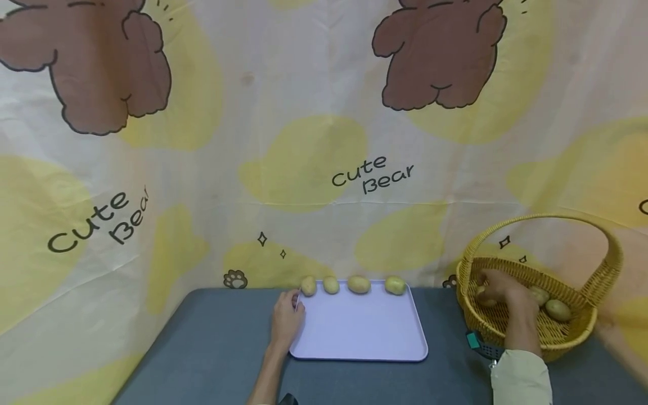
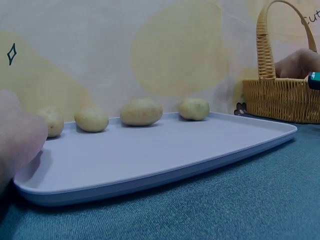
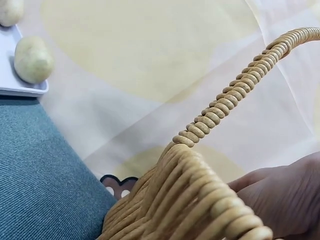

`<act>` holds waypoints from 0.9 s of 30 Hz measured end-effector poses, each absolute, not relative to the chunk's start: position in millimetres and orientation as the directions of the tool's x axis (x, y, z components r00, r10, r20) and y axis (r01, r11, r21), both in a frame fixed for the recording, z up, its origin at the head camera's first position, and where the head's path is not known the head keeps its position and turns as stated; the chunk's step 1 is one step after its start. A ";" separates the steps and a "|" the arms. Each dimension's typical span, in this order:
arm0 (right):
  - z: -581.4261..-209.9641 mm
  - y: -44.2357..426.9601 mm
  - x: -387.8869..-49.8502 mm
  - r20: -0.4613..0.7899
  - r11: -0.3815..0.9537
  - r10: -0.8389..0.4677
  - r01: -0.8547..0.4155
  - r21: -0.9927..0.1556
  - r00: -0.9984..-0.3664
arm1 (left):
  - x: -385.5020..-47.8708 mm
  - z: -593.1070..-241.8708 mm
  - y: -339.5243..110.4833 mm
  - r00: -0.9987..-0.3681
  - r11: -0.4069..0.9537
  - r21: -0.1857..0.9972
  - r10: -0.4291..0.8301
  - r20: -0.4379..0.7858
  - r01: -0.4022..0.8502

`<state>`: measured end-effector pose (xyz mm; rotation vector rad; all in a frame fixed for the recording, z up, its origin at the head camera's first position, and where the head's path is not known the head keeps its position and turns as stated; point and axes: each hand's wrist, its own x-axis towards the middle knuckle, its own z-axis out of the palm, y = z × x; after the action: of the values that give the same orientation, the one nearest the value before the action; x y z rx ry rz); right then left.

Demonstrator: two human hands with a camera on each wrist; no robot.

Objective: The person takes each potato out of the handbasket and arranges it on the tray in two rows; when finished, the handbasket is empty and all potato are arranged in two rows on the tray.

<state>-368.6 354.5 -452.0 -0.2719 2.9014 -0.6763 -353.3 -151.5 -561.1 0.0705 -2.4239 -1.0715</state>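
My left hand [image 1: 287, 319] grips the left rim of a white rectangular tray [image 1: 359, 332], thumb over the edge. Several potatoes [image 1: 359, 284] stand in a row along the tray's far edge; the left wrist view also shows this row of potatoes [image 2: 141, 112]. On the right, my right hand [image 1: 508, 289] reaches down inside a wicker basket [image 1: 567, 340] and holds a potato [image 1: 485, 298] near its left wall. Two more potatoes [image 1: 558, 310] lie to the right of that hand. The basket's wall hides my right fingers in the right wrist view.
The basket's tall arched handle [image 1: 552, 216] rises over my right hand. Behind the grey-blue tabletop [image 1: 228, 349] hangs a bear-print cloth [image 1: 304, 169]. A strip of tabletop separates tray and basket. At the far right, another forearm [image 1: 620, 351] shows beside the basket.
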 end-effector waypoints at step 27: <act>-375.2 358.5 -308.5 0.355 0.798 -0.034 -0.239 -0.552 -0.934 | -354.7 -559.6 -152.8 -0.872 0.652 0.741 -0.260 0.415 0.158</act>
<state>-308.5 358.5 -375.2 -0.2582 3.2896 -1.0881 -354.7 -152.8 -559.6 0.0794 -2.3766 -1.1320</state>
